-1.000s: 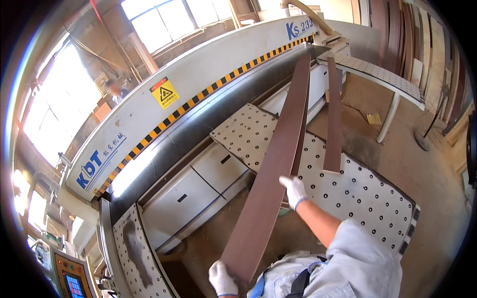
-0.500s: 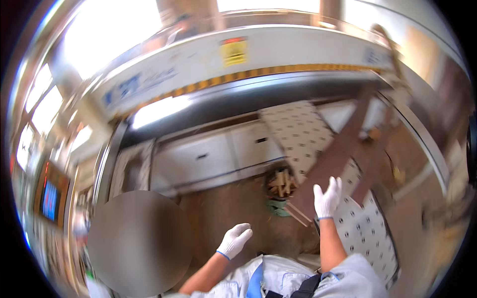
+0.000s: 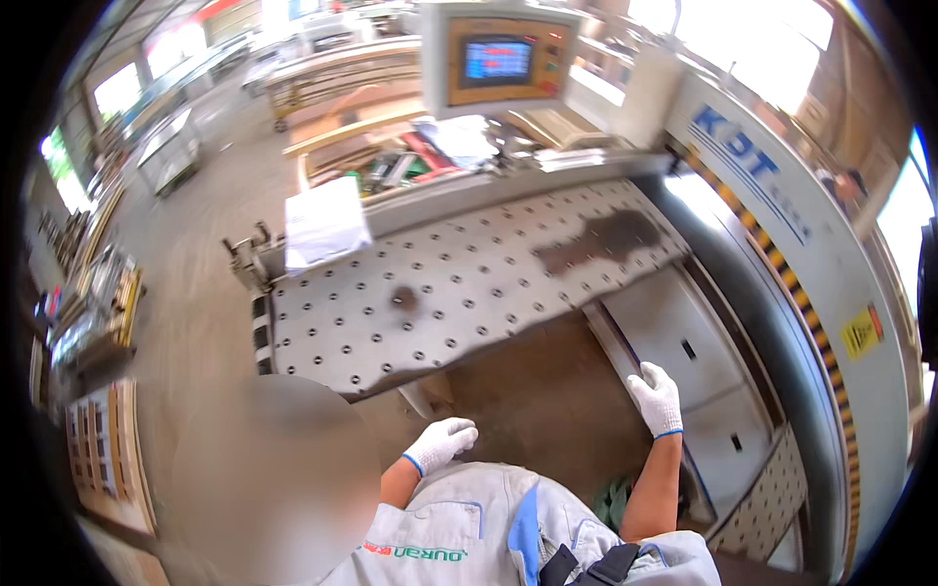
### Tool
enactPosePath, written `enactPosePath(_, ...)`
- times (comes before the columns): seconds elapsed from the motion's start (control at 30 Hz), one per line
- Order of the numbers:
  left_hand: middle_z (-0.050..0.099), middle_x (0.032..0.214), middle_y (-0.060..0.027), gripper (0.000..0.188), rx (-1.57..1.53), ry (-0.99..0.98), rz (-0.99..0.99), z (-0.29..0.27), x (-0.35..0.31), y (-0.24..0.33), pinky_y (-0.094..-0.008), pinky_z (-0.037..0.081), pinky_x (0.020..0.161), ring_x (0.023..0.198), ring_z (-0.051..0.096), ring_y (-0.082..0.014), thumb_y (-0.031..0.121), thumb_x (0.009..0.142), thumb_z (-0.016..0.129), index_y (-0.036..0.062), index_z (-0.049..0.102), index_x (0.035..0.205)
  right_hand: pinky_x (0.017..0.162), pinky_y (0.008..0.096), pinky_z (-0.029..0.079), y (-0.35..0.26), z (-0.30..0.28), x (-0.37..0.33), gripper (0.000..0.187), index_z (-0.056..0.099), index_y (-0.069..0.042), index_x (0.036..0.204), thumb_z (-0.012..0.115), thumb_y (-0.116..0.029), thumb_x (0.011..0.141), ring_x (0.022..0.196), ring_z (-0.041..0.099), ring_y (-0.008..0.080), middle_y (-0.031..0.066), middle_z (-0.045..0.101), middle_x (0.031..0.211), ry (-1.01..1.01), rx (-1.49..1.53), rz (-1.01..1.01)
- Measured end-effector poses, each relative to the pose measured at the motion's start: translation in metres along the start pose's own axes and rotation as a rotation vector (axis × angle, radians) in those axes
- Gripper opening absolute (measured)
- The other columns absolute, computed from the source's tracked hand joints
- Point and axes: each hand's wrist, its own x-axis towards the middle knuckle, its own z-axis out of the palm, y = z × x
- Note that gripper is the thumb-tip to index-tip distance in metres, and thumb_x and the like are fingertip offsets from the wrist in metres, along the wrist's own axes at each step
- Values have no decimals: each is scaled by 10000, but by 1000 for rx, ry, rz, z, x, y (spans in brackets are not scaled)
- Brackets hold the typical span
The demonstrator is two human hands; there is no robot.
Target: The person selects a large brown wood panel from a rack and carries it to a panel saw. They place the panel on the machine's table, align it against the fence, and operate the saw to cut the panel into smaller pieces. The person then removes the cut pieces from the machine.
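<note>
My left hand (image 3: 442, 445), in a white knitted glove with a blue cuff, hangs in front of my waist. Its fingers curve loosely and hold nothing I can see. Out to the right, my gloved right hand (image 3: 656, 399) is raised with its thumb apart from the bent fingers, empty. It is nearest to the grey metal panels (image 3: 674, 337) of the machine bed, seemingly over the gap before them. Ahead lies a long metal support table (image 3: 459, 259) dotted with small black-ringed fittings and marked by dark worn patches.
A white machine beam (image 3: 811, 205) with yellow-black striping runs along the right. Behind the table stands a control panel with a lit screen (image 3: 496, 61). Papers (image 3: 324, 225) hang over the table's back edge, near cluttered tools. A wooden pallet (image 3: 112, 454) lies at left. A blurred round patch covers the lower left.
My view has swung left, bringing the dotted table and control panel to the front. The brown boards have left the view. Both hands stay empty; the right hand's fingers are less spread.
</note>
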Motion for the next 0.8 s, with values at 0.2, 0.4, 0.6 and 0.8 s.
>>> enactPosePath(0.2,743,1120,-90,428,39,286,220,-100,-3,-8,-323,564,900,1009,686,-156,230,1017,693,-51,654,1337,1077,366,496,-123,114,85,603,615,101,1376,763,-256,913,1256,656,267,221,699,1337,-219,-34,-222)
enactPosePath(0.4,752,1088,-127,352,-335,492,199,-170,-17,16,-323,620,744,860,749,-183,228,1042,663,-18,662,1294,1083,360,491,-151,188,150,593,619,95,1382,769,-241,917,1270,650,263,216,698,1339,-321,-34,-274)
enactPosePath(0.6,727,1079,-178,315,-808,653,174,-211,-4,17,-380,644,653,815,758,-277,256,1074,592,0,641,1251,1049,341,506,-138,207,223,537,648,89,1353,781,-214,930,1224,657,225,170,710,1312,-307,88,-170)
enactPosePath(0.8,739,1053,-175,312,-719,764,203,-215,33,46,-361,636,617,787,762,-267,279,1068,606,13,628,1231,868,318,533,-77,177,306,491,693,5,1338,780,-271,941,1045,666,158,60,730,1198,-275,276,27)
